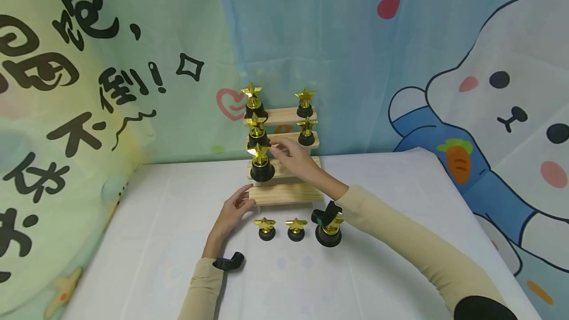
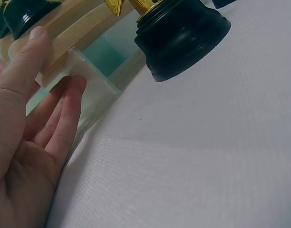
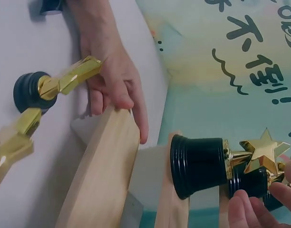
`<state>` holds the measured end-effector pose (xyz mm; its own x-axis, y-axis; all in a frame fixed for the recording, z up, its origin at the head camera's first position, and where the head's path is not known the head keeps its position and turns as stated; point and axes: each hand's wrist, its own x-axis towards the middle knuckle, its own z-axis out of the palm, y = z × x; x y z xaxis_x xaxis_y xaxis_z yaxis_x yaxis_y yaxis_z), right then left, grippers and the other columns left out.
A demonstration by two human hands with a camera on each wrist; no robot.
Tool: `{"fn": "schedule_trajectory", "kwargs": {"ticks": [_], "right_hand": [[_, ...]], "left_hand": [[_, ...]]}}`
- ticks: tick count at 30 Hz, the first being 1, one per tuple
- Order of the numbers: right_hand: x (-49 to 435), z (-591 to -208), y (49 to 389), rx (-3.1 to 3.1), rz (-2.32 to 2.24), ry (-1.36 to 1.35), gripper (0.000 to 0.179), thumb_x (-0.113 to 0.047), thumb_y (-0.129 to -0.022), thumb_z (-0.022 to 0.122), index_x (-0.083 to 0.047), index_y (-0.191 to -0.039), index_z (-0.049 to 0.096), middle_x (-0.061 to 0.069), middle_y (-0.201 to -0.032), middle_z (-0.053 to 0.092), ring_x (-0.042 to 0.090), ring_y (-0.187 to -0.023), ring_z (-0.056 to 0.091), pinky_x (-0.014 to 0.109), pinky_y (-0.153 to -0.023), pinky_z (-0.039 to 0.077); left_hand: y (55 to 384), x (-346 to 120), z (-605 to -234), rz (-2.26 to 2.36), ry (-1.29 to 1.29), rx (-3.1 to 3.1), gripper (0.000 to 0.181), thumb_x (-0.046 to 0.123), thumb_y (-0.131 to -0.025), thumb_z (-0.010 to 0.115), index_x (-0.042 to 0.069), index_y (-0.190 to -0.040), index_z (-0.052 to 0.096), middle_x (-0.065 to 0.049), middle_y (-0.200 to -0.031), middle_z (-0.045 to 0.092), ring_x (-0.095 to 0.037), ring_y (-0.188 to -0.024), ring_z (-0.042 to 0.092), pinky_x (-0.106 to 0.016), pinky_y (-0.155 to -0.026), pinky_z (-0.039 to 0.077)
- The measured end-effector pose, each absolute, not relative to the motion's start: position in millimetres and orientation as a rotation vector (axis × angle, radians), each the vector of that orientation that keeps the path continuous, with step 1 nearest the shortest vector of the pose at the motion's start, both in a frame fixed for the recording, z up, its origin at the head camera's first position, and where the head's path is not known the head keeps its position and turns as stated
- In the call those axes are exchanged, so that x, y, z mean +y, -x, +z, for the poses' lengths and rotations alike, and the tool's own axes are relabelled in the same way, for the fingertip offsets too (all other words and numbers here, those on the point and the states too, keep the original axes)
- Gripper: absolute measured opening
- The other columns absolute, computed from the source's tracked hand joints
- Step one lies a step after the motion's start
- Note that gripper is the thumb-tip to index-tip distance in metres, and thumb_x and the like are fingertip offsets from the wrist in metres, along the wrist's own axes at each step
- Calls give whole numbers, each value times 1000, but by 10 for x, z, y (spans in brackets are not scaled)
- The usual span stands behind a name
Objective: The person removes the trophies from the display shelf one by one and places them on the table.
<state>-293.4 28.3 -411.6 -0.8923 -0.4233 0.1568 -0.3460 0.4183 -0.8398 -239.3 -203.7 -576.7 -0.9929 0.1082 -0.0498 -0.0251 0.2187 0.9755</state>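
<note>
A tiered display stand (image 1: 289,194) with pale wooden steps and clear supports stands on the white table. My left hand (image 1: 235,209) holds the left end of its lowest step, thumb on the board (image 3: 105,161), fingers beside the clear support (image 2: 95,80). My right hand (image 1: 295,159) reaches over the stand, fingertips close beside the gold star of a large trophy (image 1: 262,169) with a black base. That trophy (image 3: 200,164) stands upright on the step above the lowest. Behind it, larger trophies (image 1: 258,135) (image 1: 254,105) line the left side; small trophies (image 1: 305,135) (image 1: 304,105) stand on the right.
In front of the stand are two small star trophies (image 1: 266,231) (image 1: 296,231) and a larger one (image 1: 329,236), partly covered by the right wrist's black device (image 1: 326,214). A printed cloth backdrop (image 1: 346,63) hangs behind the table (image 1: 169,241).
</note>
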Motion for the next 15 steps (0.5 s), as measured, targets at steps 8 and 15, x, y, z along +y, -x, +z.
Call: {"fn": "schedule_trajectory", "kwargs": {"ticks": [8, 15], "right_hand": [[209, -4117, 2942, 2488, -1515, 685, 42, -29, -102, 48, -8, -138, 51, 16, -136, 56, 33, -110, 65, 44, -89, 54], [146, -4120, 2960, 2501, -1491, 684, 40, -28, -102, 49, -8, -137, 52, 14, -138, 56, 31, -108, 66, 40, -87, 55]], "left_hand": [[2400, -2045, -5765, 1891, -69, 2355, 57, 35, -90, 69, 27, -142, 48, -13, -134, 59, -21, -114, 62, -27, -91, 51], [2331, -2026, -5551, 1866, -63, 2312, 60, 29, -92, 67, 18, -146, 44, -18, -138, 56, -26, -117, 61, -34, -97, 51]]}}
